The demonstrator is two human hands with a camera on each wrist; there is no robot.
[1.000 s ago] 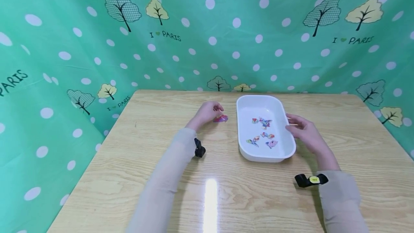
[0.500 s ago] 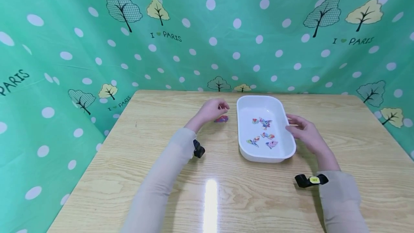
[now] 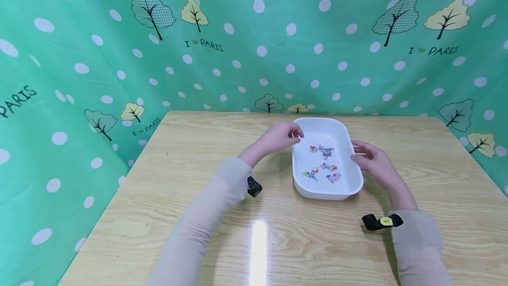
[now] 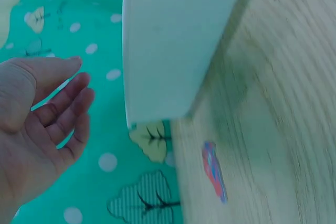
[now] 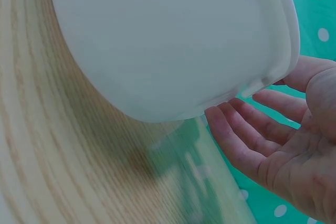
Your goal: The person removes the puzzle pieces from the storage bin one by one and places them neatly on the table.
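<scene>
A white plastic tub (image 3: 322, 196) stands on the table with several small, colourful, flat cut-out pieces (image 3: 328, 167) lying on its floor. My right hand (image 3: 373, 162) holds the tub's right side, thumb at the rim and fingertips against the outer wall, as the right wrist view shows. Over the tub's left rim hovers my left hand (image 3: 279, 137), fingers loosely bent. Nothing shows between thumb and fingers of the left hand (image 4: 47, 114) in the left wrist view. A red and purple flat piece (image 4: 214, 171) lies on the table outside the tub; in the head view the left hand hides it.
The light wooden table (image 3: 166, 215) reaches back to a green polka-dot curtain (image 3: 238, 34) that also hangs along the left. Black wrist cameras sit on both sleeves. A bright light reflection (image 3: 258, 250) lies on the tabletop near the front.
My left hand has risen off the red and purple piece and moved right to the tub's rim, leaving the piece on the table. The right hand and tub have stayed put.
</scene>
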